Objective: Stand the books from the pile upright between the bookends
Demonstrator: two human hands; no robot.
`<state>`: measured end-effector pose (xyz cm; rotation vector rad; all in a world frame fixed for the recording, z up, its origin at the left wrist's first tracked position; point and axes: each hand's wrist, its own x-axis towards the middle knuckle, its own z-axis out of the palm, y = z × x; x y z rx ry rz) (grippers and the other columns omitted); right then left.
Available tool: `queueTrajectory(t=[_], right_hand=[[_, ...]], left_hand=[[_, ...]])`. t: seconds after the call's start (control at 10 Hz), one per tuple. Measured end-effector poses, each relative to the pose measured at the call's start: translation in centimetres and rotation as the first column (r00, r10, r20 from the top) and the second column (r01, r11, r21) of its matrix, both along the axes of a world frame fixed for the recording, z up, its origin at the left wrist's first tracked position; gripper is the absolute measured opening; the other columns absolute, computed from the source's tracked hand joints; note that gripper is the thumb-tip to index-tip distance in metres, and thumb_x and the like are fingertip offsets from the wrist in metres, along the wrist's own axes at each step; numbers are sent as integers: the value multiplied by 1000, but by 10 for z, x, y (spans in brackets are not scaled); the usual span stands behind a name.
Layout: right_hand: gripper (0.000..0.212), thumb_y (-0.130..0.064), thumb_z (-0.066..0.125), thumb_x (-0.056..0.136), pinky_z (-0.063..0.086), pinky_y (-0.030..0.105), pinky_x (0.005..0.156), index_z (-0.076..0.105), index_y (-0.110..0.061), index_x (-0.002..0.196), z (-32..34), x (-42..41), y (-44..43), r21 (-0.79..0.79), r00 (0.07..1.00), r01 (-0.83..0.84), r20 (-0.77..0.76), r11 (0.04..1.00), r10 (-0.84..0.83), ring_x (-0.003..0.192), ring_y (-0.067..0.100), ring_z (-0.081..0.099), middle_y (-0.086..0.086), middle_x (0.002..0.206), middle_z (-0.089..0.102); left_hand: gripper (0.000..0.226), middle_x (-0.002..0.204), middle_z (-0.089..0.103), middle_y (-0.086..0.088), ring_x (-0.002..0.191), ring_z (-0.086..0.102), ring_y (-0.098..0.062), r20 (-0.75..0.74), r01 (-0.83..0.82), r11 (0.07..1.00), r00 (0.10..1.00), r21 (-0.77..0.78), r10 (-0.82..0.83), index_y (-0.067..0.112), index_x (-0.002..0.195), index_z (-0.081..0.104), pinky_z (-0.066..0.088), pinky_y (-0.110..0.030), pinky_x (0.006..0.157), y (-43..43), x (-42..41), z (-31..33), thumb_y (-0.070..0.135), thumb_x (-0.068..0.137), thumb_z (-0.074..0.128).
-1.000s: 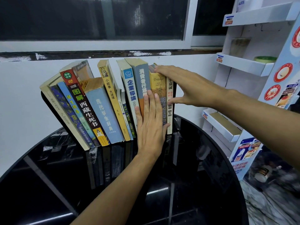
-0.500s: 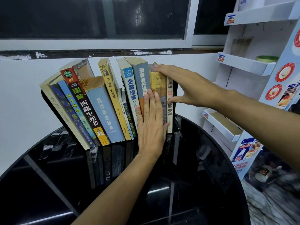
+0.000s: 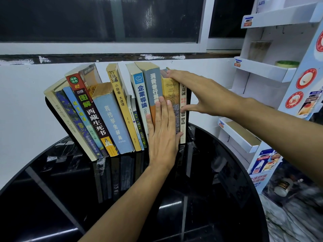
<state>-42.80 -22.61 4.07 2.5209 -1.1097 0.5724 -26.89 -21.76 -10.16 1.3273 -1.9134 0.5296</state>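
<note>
A row of several books [image 3: 111, 117] stands on the black round table [image 3: 218, 198] against the white wall, the left ones leaning left. A black bookend [image 3: 189, 102] shows at the right end of the row, another black bookend [image 3: 48, 103] behind the leftmost book. My left hand [image 3: 162, 133] lies flat with straight fingers against the spines of the grey-orange book [image 3: 153, 84] and the yellow Troyka book [image 3: 170, 91]. My right hand [image 3: 197, 91] rests over the top of the rightmost books, thumb spread down beside the white-spined book [image 3: 183, 130].
A white cardboard display rack [image 3: 262, 70] with shelves and printed packets stands close to the right of the table. A window and sill run above the books. The floor to the right holds a small jar [image 3: 281, 187].
Almost nothing has moved; both hands stay on the right-hand books, and the view has shifted very slightly.
</note>
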Motion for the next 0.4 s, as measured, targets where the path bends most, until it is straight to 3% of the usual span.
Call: queueTrajectory(t=[0.2,0.4], right_hand=[[104,-30,84,79,32,36,120,18,-19,158,1,0,0,17,1000,5,-25,1000,-4,152,11,21,-6,166,20],[108,-42,79,81,22,37,124,9,-18,160,5,-1,10,-14,995,23,-92,1000,-24,154,12,13,-1,168,11]], left_hand=[[106,165,-17,-18,153,-19,-28,-14,8,1000,1000,8,-8,3,158,-8,-3,-51,125,1,1,-2,45,93,64],[93,166,-21,-12,153,-21,-24,-144,257,959,960,117,-240,7,159,-9,-2,-52,125,24,7,9,42,101,54]])
